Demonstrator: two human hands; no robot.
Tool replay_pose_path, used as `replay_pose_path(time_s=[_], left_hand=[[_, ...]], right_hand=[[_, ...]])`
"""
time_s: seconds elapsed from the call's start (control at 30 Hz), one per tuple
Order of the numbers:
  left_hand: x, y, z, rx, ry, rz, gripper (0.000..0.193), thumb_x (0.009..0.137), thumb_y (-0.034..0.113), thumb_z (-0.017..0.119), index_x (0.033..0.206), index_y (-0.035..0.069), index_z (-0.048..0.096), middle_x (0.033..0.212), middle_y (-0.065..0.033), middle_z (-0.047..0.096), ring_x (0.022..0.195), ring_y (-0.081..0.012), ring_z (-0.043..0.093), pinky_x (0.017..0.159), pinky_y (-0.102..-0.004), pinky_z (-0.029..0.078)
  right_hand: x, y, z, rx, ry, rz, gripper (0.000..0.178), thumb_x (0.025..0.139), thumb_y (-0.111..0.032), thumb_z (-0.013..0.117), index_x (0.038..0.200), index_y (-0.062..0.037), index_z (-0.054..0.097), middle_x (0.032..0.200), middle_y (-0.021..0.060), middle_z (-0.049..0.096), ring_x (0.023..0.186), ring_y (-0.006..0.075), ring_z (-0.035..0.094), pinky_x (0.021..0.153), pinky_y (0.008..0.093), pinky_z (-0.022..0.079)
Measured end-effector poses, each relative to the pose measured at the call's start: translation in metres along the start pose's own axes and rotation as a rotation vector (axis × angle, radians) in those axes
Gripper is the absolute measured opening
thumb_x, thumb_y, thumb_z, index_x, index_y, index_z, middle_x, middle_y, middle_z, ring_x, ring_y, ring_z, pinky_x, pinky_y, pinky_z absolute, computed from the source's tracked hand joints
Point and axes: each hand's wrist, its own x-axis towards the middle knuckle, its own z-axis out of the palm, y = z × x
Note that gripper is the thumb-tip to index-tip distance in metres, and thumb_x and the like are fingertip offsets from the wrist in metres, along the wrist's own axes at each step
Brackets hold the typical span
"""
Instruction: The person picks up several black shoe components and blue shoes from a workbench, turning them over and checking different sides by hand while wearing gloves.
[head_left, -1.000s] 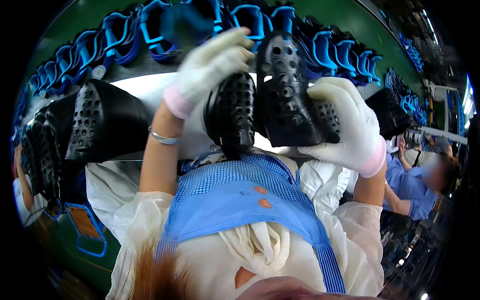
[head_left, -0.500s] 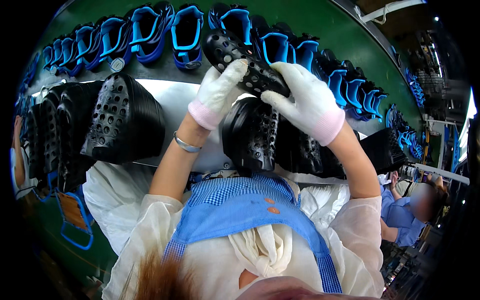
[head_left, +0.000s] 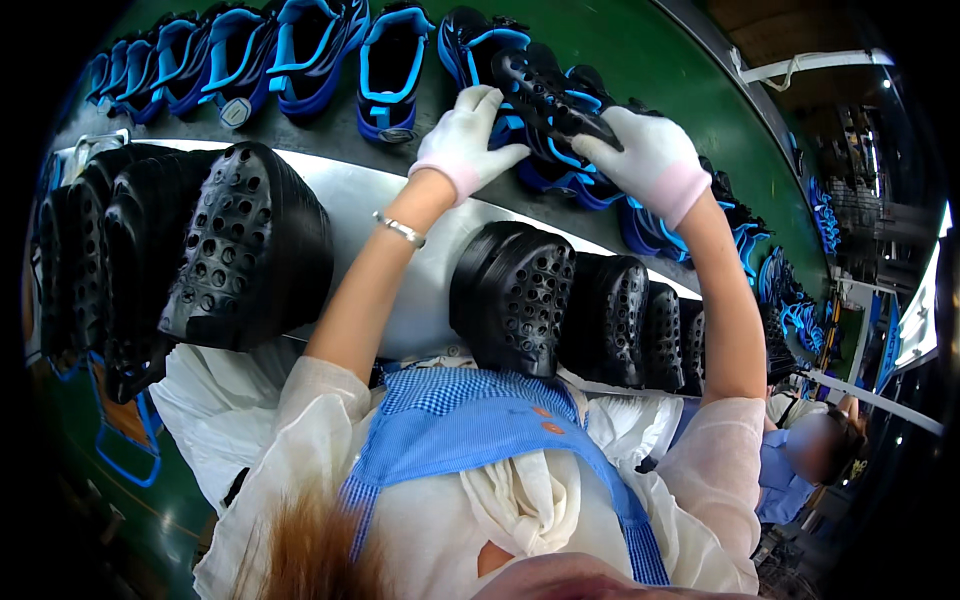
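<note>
My right hand (head_left: 650, 155) wears a white glove with a pink cuff. Its thumb and fingers close on the rear end of a black insole (head_left: 548, 95) with round holes. The insole is tilted over the blue-trimmed black shoes in the row, and its far end overlaps a shoe (head_left: 465, 42). My left hand (head_left: 462, 140), gloved the same way, is beside the insole with thumb and fingers apart and nothing in it. Below my hands stands a stack of black insoles (head_left: 535, 300) with holes showing on the front one.
More insole stacks (head_left: 250, 240) stand at the left and along the right on a pale metal shelf (head_left: 385, 200). Black and blue shoes (head_left: 390, 75) line the green table (head_left: 590, 35) behind it. A person in blue (head_left: 785, 475) sits at the right; a blue-framed chair (head_left: 125, 440) is lower left.
The insole has moved right and away from me, over the shoes. My left hand has let go of it and opened; my right hand keeps its hold.
</note>
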Motion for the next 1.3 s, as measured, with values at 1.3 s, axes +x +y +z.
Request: replay_pose_path(time_s=[1.3], left_hand=[[0.051, -0.023, 0.005, 0.296, -0.721, -0.307, 0.039, 0.081, 0.045, 0.061, 0.101, 0.013, 0.069, 0.092, -0.014, 0.069, 0.086, -0.0327, 0.065, 0.077, -0.0377, 0.053]], right_hand=[[0.156, -0.068, 0.083, -0.267, -0.143, -0.083, 0.026, 0.079, -0.008, 0.062, 0.103, -0.0091, 0.071, 0.105, 0.0115, 0.069, 0.096, 0.0279, 0.067, 0.079, 0.0406, 0.055]])
